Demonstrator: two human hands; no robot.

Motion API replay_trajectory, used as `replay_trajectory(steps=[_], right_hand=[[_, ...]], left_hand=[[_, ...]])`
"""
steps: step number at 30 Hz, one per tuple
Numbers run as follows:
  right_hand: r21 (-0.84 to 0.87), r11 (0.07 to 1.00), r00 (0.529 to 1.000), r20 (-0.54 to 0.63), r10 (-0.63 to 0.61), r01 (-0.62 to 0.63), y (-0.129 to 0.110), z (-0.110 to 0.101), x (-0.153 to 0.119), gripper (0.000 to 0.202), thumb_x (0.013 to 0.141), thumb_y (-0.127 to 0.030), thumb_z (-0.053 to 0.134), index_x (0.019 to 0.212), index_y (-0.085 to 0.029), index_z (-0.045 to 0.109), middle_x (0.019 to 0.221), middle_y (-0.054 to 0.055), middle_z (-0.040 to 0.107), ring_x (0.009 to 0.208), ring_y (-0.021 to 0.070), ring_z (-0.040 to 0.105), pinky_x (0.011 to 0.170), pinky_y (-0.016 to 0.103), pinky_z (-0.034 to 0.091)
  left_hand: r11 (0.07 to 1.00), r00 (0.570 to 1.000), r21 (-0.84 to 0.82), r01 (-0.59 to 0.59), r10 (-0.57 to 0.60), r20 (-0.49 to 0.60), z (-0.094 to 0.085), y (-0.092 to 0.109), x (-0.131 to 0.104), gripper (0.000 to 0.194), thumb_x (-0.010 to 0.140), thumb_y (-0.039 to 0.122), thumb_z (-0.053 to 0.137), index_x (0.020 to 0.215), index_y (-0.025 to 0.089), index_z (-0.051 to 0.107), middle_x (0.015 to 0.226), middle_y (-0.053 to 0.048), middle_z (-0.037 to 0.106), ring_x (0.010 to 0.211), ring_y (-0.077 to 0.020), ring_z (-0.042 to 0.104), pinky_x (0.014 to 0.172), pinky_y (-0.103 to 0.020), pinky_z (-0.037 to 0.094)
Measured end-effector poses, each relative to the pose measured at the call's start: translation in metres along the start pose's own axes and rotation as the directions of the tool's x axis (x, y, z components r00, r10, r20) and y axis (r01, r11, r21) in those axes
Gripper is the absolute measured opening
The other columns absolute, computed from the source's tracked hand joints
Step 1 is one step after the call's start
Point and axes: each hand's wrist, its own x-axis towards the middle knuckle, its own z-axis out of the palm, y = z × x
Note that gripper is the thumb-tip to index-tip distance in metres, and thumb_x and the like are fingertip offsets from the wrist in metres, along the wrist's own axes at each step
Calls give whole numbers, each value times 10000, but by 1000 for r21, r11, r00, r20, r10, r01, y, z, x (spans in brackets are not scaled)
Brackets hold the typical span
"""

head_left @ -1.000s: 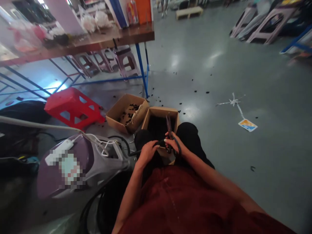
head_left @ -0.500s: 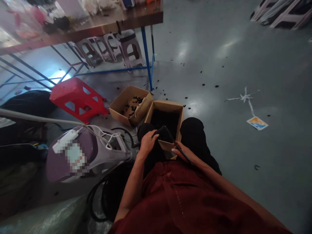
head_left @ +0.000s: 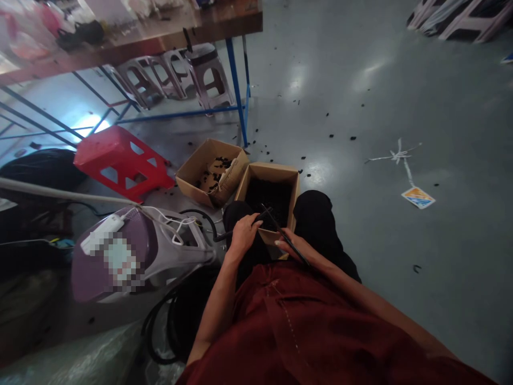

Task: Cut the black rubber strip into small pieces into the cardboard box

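Observation:
My left hand (head_left: 244,233) is closed around a long black strip (head_left: 208,216), which looks like a flexible tube or cord and comes in from the left. Its front end reaches out past my fingers over a cardboard box (head_left: 296,187). My right hand (head_left: 298,247) grips a long, thin black tool (head_left: 286,235), perhaps a cutter; its exact kind is too dark to tell. The tool's far end crosses near the strip's end, just in front of my left fingers. Between my knees stands the box, holding a mass of small black pieces (head_left: 270,195).
A second cardboard box (head_left: 192,182) with scattered black pieces is alongside. A red stool (head_left: 120,155) lies tipped over. On the left, a purple-topped stool (head_left: 88,262) carries a white power strip (head_left: 102,235). Black bits dot the floor near the blue-legged table (head_left: 236,24).
The tool in my right hand has turned, so it looks thinner at its far end, and the strip's end now shows beside it. The whole view has shifted slightly.

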Motion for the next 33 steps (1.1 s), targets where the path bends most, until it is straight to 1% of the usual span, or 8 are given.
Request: replay_trajectory(steps=[6,10,14,16,18,23,28,33], right_hand=[[15,1000,1000,5,12,-12,2,-2,4,557,840,-573,516,1222,-171,470,1012,83,637,840,209,612,708,307,460],[19,1000,1000,11,6,-6,0,-2,8,579,827,-565,530,1239,-165,453,1006,80,635,826,203,608,716,307,459],[-20,997,998,-6,70,-70,-5,-2,8,428,878,-503,456,1157,-181,496,970,75,642,804,198,600,730,313,445],[-45,998,998,-29,50,-52,-7,-2,7,369,900,-485,414,1097,-191,520,924,61,643,795,196,596,726,307,435],[-66,997,998,-55,24,-28,-8,-3,5,350,901,-490,409,1048,-198,532,872,44,638,769,189,590,703,293,425],[-83,996,997,-79,20,-26,-6,-3,3,363,880,-540,410,949,-203,525,735,12,597,659,173,549,615,267,385],[-128,991,994,-105,21,-35,-3,-4,6,334,877,-513,419,944,-206,530,729,17,594,661,182,559,622,269,385],[-164,986,994,-108,27,-44,4,-4,14,259,891,-454,424,919,-217,525,742,22,607,692,193,591,629,265,400]], left_hand=[[991,997,120,-55,48,61,0,-2,1,333,943,277,489,1210,126,620,1088,-113,685,1029,-225,627,935,-334,467],[983,993,170,-69,52,104,-4,1,2,330,946,273,482,1207,126,619,1045,-113,688,979,-218,634,882,-320,480],[989,993,139,-56,41,112,-4,1,2,319,947,275,479,1186,125,628,1053,-111,691,985,-215,635,893,-321,479],[994,994,100,-44,33,101,-2,0,2,318,945,276,484,1187,127,628,1116,-112,683,1034,-218,627,929,-328,471],[998,995,59,-32,27,92,1,-2,2,320,943,277,489,1188,125,627,1158,-113,674,1075,-219,618,960,-332,462],[1000,996,13,-20,19,83,5,-4,4,320,938,276,495,1188,128,630,1186,-112,667,1108,-216,612,990,-338,456],[1000,994,-11,-5,6,111,6,-4,11,329,943,268,480,1191,114,629,1188,-119,666,1111,-210,612,994,-322,455],[1000,988,8,22,-23,152,10,-8,23,342,944,287,471,1209,134,625,1185,-108,668,1114,-209,612,992,-313,451]])
